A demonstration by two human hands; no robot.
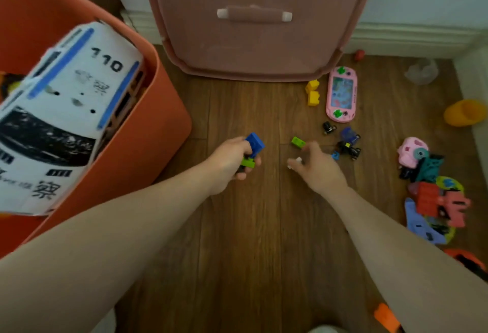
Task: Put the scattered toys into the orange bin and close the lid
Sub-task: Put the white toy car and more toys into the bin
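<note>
Both your bare forearms reach forward and down, converging toward the middle of the view. Your left hand is curled, fingers and thumb wrapped round small pieces it grips, knuckles turned up. Your right hand lies just beside it, palm down, fingers loosely bent with the fingertips drawn together in a pinch.
</note>
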